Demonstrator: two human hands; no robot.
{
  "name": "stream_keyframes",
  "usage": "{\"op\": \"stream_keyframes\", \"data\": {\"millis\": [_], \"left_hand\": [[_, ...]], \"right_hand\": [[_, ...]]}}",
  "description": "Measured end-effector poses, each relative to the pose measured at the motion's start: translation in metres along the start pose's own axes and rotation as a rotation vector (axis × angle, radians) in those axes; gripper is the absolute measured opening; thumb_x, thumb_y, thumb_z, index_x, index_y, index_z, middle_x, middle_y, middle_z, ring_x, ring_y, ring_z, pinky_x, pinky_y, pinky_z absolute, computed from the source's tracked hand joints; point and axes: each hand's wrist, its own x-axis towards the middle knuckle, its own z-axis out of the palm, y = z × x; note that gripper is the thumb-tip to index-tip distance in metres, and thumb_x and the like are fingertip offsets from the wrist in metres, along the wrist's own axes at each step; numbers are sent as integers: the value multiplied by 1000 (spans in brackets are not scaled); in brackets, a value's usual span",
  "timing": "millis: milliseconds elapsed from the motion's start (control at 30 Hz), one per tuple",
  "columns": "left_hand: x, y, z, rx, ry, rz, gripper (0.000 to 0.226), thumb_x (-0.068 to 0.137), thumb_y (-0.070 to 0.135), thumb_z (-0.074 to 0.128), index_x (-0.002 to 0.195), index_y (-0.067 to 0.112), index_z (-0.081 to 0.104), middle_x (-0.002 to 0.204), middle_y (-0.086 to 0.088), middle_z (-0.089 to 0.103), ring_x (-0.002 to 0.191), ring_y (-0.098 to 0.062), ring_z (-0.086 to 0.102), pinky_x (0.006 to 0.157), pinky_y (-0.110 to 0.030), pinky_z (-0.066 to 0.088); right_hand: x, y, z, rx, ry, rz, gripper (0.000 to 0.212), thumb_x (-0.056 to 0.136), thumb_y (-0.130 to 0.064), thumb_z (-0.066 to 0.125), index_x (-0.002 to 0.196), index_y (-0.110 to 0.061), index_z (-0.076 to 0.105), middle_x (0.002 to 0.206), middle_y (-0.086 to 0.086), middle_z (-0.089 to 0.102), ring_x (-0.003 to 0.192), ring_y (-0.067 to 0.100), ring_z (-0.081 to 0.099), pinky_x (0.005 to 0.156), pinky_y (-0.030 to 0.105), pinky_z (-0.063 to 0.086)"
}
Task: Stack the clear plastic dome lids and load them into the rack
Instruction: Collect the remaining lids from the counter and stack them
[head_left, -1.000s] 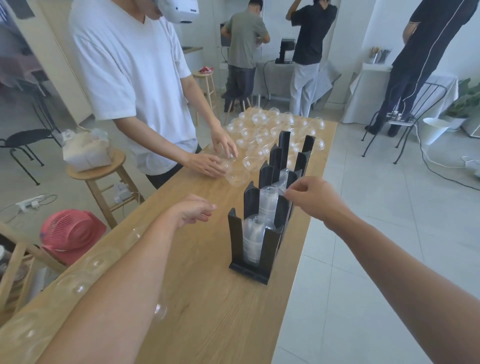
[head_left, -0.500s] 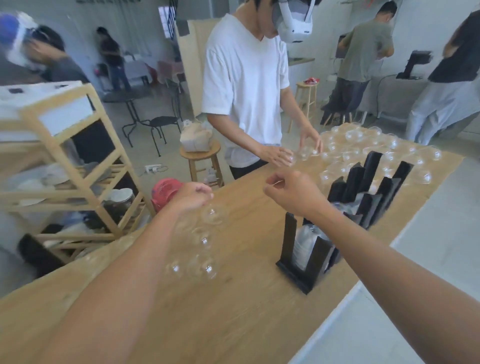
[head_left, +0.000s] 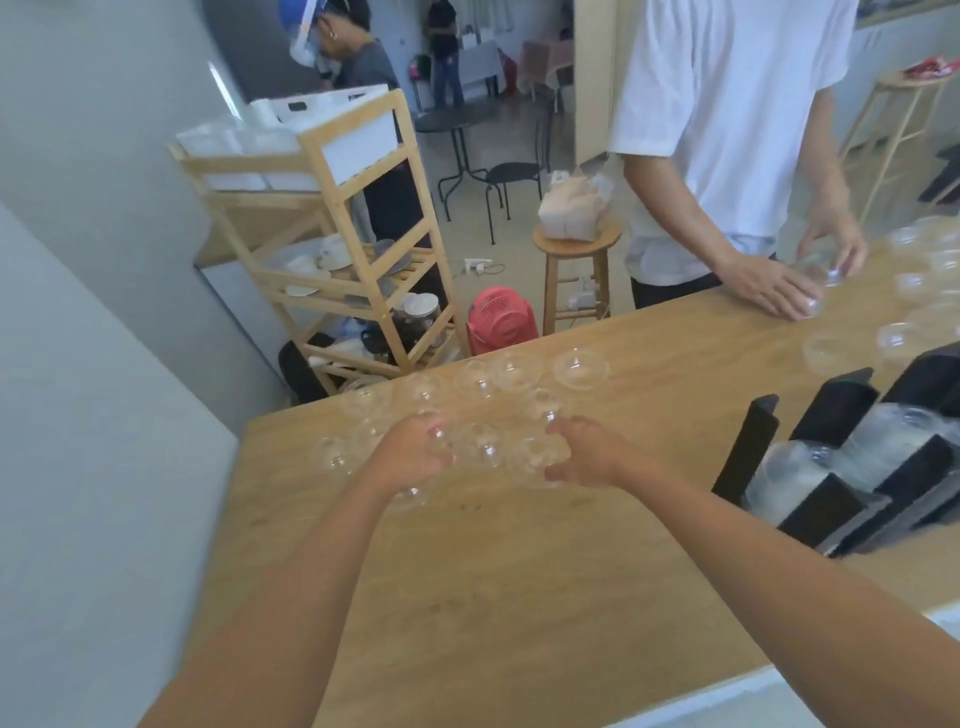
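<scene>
Several clear dome lids (head_left: 581, 368) lie in a loose cluster on the wooden table (head_left: 519, 582), near its far left corner. My left hand (head_left: 410, 454) rests on the left of the cluster, fingers curled over one lid (head_left: 438, 437). My right hand (head_left: 587, 453) is at the cluster's right side, finger and thumb closed around another lid (head_left: 535, 454). The black rack (head_left: 813, 512) stands at the right edge, well apart from both hands. Its near slots hold stacked lids (head_left: 789, 480) lying on their side.
A person in a white shirt stands across the table with both hands (head_left: 779, 291) on lids; more loose lids (head_left: 896, 338) lie there. Beyond the far edge are a stool (head_left: 574, 249), a red fan (head_left: 496, 322) and a wooden shelf unit (head_left: 363, 234).
My view has swung left, away from the rack. My right hand left the rack and came down beside my left hand, and both now rest on the loose lids.
</scene>
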Motion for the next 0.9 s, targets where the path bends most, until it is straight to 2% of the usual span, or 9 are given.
{"op": "stream_keyframes", "data": {"millis": [100,233,467,633,900], "left_hand": [[11,-10,5,68,-7,50,60,80,22,77,136,18,54,133,-4,50,127,-23,47,94,-26,38],[35,-16,7,200,-35,56,76,79,33,77,145,21,41,144,-6,41,136,-29,33,110,-42,33],[70,-18,30,367,-105,119,91,72,40,81,147,25,32,142,-5,36,135,-29,26,107,-45,27],[93,-17,49,423,-99,120,106,68,42,82,152,24,21,146,-1,31,134,-26,24,103,-45,25],[113,-8,72,606,-165,112,103,64,32,86,149,23,27,145,2,38,135,-22,27,104,-52,21]], "right_hand": [[18,-4,15,-58,-27,33,78,84,-42,74,148,-22,35,148,9,38,131,28,45,99,34,39],[40,-7,25,-93,11,56,85,81,-40,76,151,-21,30,151,10,32,134,30,39,105,37,39],[60,-6,44,-147,27,44,97,77,-40,80,152,-21,22,152,10,29,136,31,32,103,37,38],[75,-1,49,-209,19,-8,101,72,-37,83,152,-19,24,148,9,34,132,29,37,103,36,41],[83,18,53,-205,11,-64,97,66,-36,85,145,-21,30,138,7,41,124,28,42,96,33,42]]}}
